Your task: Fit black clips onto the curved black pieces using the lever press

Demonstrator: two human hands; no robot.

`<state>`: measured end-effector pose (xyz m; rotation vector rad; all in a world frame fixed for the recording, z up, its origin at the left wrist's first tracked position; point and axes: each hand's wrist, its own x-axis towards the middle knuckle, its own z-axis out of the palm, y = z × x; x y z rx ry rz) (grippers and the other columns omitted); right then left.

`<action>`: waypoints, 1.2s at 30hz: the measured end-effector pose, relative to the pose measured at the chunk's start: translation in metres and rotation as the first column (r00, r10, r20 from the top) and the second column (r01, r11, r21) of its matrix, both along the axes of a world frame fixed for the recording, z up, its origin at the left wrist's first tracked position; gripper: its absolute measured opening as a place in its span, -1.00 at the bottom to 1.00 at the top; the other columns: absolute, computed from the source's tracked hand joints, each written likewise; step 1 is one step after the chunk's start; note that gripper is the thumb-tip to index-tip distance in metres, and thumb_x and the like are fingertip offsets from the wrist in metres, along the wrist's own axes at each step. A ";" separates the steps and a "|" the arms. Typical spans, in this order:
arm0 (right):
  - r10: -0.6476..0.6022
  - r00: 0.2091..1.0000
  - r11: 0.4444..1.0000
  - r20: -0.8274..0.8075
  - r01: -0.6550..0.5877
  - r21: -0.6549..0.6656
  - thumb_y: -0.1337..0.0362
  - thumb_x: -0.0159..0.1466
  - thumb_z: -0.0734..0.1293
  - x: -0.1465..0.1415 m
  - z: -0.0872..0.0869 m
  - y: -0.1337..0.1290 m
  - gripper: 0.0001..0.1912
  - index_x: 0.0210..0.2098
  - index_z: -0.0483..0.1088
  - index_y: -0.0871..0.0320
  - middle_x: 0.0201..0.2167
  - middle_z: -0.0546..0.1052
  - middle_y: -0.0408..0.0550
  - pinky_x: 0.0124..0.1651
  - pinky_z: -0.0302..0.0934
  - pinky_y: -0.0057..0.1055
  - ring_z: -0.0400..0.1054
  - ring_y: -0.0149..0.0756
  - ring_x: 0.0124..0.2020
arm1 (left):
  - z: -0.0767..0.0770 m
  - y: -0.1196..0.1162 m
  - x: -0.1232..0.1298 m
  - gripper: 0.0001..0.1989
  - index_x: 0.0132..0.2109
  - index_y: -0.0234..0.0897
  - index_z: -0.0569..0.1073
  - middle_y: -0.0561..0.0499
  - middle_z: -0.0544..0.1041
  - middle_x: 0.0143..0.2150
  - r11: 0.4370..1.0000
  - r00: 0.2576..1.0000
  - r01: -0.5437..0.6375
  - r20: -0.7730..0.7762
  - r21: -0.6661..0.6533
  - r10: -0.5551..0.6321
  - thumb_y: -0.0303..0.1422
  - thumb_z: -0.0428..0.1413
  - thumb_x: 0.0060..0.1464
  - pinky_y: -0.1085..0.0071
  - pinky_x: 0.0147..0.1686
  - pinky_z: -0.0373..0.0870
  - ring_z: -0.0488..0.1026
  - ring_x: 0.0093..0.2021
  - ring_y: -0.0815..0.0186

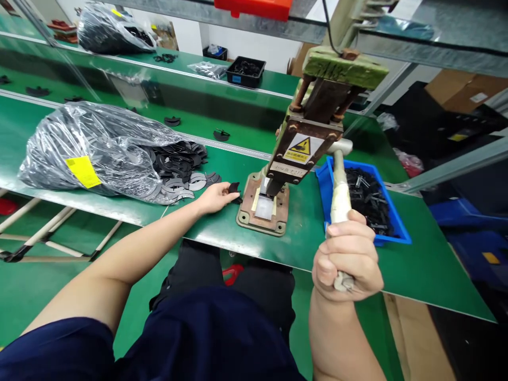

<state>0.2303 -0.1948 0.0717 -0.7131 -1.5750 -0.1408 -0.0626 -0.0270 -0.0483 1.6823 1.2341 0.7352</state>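
My right hand [348, 258] is wrapped round the pale, taped lever handle [340, 193] of a hand press [304, 135]. Left of the press base [260, 225], my left hand [216, 198] pinches a small black curved plastic part [234, 187] between thumb and fingers. Under the ram lies a light metal block [264, 207] on the base; whether a part sits beneath the ram is hard to make out. Close to my left hand, loose black and grey curved parts [178, 182] spill from a clear plastic bag [95, 143] with a yellow label.
A blue bin [400, 225] of black pieces stands right of the press. Behind the bench, a green belt [194, 124] carries a few curved parts. Farther back are a black crate [246, 72] and another filled bag [111, 29]. A metal shelf [436, 50] overhangs the bench.
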 end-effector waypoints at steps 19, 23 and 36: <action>0.010 1.000 0.999 0.002 -0.010 0.042 0.14 0.38 0.40 0.001 -0.006 0.004 -0.67 -0.48 0.35 0.07 -0.46 0.47 -0.28 0.35 0.37 0.06 0.52 -0.36 -0.17 | 0.056 0.024 0.077 -0.69 -0.16 -0.23 0.37 0.13 0.48 -0.55 0.939 0.965 0.257 0.012 -0.231 -0.261 -0.23 0.35 0.27 0.52 -0.59 0.32 0.42 -0.61 0.40; 0.010 1.000 0.999 -0.015 -0.009 0.039 0.16 0.38 0.40 -0.001 -0.005 0.003 -0.70 -0.46 0.35 0.07 -0.45 0.46 -0.27 0.35 0.36 0.06 0.51 -0.35 -0.16 | 0.059 0.027 0.082 -0.70 -0.16 -0.24 0.42 0.16 0.42 -0.55 0.940 0.968 0.242 0.001 -0.238 -0.249 -0.23 0.38 0.24 0.54 -0.62 0.29 0.36 -0.63 0.45; -0.028 0.999 0.998 -0.042 0.030 0.058 0.14 0.36 0.39 -0.004 -0.004 0.006 -0.66 -0.50 0.30 0.07 -0.50 0.44 -0.28 0.27 0.40 0.07 0.50 -0.36 -0.23 | 0.054 0.028 0.094 -0.59 0.07 -0.27 0.53 0.13 0.44 -0.63 0.887 0.982 0.177 0.017 -0.427 -0.188 -0.17 0.40 0.20 0.48 -0.63 0.29 0.40 -0.69 0.34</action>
